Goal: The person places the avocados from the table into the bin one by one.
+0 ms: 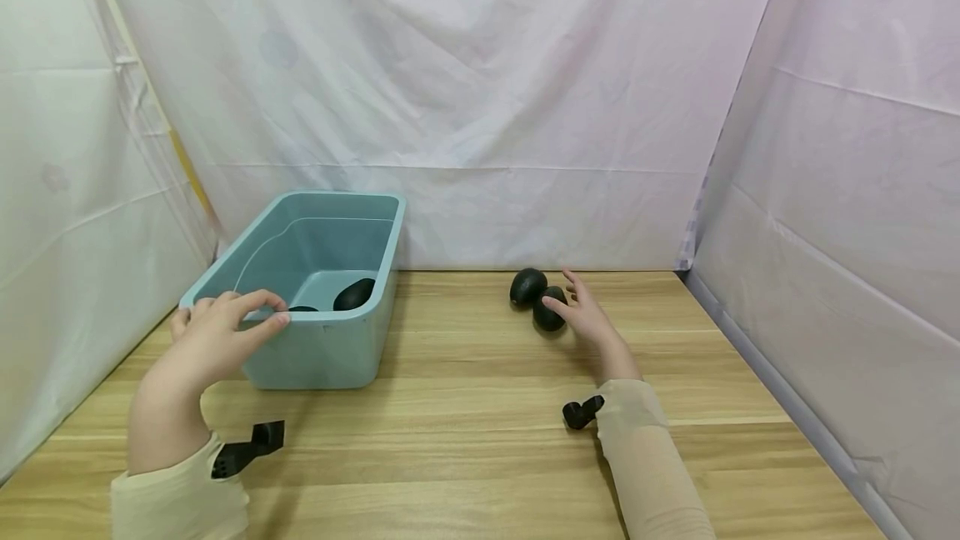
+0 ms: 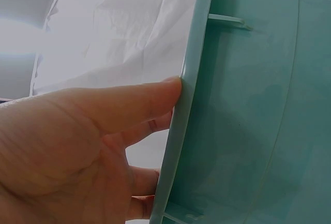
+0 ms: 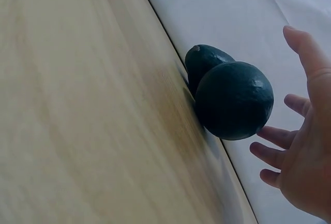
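Observation:
Two dark green avocados lie close together toward the table's back edge. The nearer avocado (image 1: 550, 309) is beside my right hand (image 1: 587, 313), whose thumb and fingers are spread around its right side without gripping it. Just behind it to the left is the other avocado (image 1: 528, 287); the right wrist view shows the front avocado (image 3: 234, 101) partly covering it. At the left, my left hand (image 1: 217, 336) holds the near rim of a blue-green plastic bin (image 1: 322, 357), thumb against the rim (image 2: 181, 110). Inside the bin rests an avocado (image 1: 354, 294), with a second dark piece mostly hidden behind the rim.
The wooden table (image 1: 465, 440) runs back to a white cloth wall (image 1: 487, 107). More cloth hangs at the left and right sides. A grey strip (image 1: 780, 390) borders the table's right edge. Small black cameras are strapped to both wrists.

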The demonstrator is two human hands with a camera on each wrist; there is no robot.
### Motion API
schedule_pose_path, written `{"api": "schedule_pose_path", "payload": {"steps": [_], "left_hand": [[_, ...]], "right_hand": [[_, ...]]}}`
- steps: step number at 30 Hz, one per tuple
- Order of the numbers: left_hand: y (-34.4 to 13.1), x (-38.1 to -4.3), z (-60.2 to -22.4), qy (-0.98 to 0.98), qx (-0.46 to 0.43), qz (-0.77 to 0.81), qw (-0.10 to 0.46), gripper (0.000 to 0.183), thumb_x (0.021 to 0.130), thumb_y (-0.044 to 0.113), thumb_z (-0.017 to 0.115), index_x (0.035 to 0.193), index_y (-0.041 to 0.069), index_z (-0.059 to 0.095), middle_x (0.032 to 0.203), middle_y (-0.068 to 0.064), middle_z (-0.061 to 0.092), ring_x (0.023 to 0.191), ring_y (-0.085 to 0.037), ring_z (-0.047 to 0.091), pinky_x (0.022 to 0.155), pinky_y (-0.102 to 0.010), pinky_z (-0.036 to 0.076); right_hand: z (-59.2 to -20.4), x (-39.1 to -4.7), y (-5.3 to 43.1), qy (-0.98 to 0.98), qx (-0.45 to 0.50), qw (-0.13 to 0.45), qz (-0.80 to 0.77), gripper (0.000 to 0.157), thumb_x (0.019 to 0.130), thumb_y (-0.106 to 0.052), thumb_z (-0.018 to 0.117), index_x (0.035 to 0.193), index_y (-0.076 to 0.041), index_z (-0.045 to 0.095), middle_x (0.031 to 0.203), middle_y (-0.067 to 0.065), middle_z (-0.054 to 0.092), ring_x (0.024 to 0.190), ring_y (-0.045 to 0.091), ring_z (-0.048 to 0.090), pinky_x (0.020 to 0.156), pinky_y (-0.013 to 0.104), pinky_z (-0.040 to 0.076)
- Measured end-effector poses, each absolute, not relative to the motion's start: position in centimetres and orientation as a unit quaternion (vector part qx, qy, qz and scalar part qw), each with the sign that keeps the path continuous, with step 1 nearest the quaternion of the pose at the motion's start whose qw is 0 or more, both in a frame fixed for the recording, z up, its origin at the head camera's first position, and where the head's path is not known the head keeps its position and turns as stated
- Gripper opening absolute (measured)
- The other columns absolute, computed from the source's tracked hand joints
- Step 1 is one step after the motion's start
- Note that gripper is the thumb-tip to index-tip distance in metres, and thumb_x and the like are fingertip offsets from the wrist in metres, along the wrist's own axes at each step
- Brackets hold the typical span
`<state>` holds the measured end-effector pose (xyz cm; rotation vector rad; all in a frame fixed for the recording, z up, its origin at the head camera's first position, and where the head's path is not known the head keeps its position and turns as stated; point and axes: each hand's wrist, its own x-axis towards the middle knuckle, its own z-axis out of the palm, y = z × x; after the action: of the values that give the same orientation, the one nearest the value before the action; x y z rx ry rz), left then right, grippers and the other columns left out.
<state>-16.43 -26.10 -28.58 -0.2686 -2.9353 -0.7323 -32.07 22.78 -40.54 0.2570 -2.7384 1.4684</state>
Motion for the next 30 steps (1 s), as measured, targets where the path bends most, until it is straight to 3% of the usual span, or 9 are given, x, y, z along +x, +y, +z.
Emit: {"api": "schedule_pose_path", "payload": {"steps": [15, 30], "left_hand": [[-26.1, -16.4, -28.5, -0.966, -0.088, -0.238, 0.052, 0.038, 0.100, 0.044, 0.046, 0.118, 0.013, 0.058, 0.112, -0.024, 0.048, 0.109, -0.053, 0.029, 0.087, -0.072, 0.004], [-26.1, -16.3, -28.5, -0.965, -0.088, -0.240, 0.053, 0.039, 0.099, 0.047, 0.046, 0.117, 0.014, 0.058, 0.100, -0.016, 0.049, 0.107, -0.051, 0.031, 0.087, -0.073, 0.004]], "right_hand": [[-41.4, -32.3, 23.2, -0.878, 0.080, -0.006, 0.471, 0.086, 0.090, -0.053, 0.060, 0.154, -0.019, 0.013, 0.148, 0.022, 0.029, 0.138, 0.040, 0.023, 0.107, 0.057, 0.023], [-42.3, -32.6, 23.6, -0.883, 0.080, -0.017, 0.461, 0.083, 0.091, -0.049, 0.061, 0.154, -0.017, 0.015, 0.147, 0.024, 0.031, 0.134, 0.039, 0.031, 0.106, 0.056, 0.025]]}}
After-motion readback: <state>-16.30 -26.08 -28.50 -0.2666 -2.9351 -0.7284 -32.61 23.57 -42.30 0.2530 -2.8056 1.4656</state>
